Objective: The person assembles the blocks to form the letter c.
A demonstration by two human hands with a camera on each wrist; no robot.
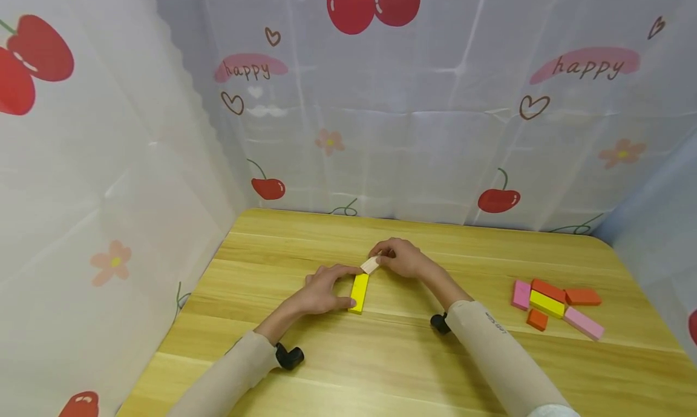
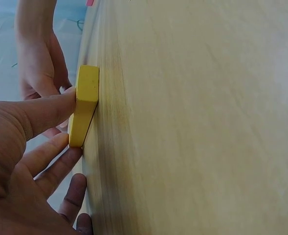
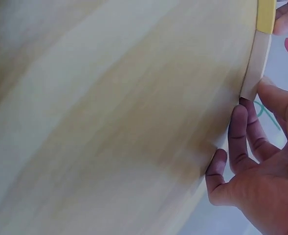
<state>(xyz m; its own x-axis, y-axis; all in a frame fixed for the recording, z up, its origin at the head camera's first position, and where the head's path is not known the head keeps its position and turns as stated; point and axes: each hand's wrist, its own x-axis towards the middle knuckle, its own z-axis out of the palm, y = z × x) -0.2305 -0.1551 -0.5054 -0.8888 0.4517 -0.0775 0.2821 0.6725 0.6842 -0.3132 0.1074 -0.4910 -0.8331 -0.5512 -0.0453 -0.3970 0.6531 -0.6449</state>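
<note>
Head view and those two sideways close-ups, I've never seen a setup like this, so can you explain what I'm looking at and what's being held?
There is no robot here, just a person's two bare hands. The wide picture comes from a camera worn on the head, looking forward and down. Each close-up comes from a camera worn on one wrist, so the table looks tipped in them. The left hand holds a yellow block lengthwise between thumb and fingers. The right hand pinches a pale block at the yellow one's far end. Off to the right lie six other blocks: two pink, one yellow and three in orange to red-orange. Behind the table hangs a pale sheet printed with cherries.
</note>
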